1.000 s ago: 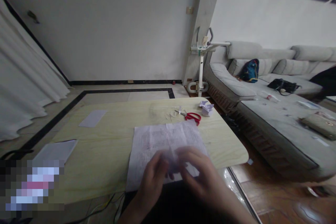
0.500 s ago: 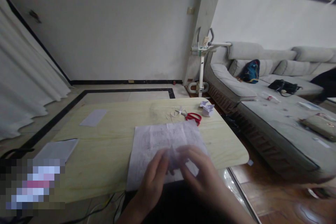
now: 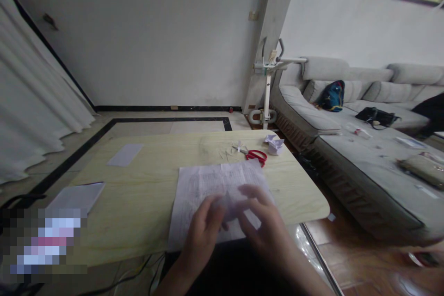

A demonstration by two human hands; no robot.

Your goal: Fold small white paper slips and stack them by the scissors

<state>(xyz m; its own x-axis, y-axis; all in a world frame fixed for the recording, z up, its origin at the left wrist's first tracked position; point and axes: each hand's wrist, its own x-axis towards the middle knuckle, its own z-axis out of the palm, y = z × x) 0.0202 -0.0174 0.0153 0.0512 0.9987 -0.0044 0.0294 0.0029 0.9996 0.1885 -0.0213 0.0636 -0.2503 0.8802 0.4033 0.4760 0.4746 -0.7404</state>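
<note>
My left hand (image 3: pixel 204 224) is closed on a small piece of folded paper (image 3: pixel 228 206), pale purple-white and blurred, with a point sticking up. Close on its right side is my right hand (image 3: pixel 258 215), fingers apart and the index finger raised; blur hides whether a fingertip touches the paper. Below both hands a large creased printed sheet (image 3: pixel 197 182) lies on the wooden table, its near part covered by my hands. Red-handled scissors (image 3: pixel 255 155) rest just beyond the sheet's far right corner.
Thin pale strips (image 3: pixel 227 151) lie by the scissor blades. Folded paper pieces (image 3: pixel 275 145) stand at the table's far right corner. On the left are a white paper (image 3: pixel 125 155) and a notebook-like stack (image 3: pixel 78 196). A grey sofa (image 3: pixel 360 171) stands to the right.
My right hand's fingers have spread and its index finger has lifted from the folded paper. My left hand keeps its hold. The view has shifted very slightly.
</note>
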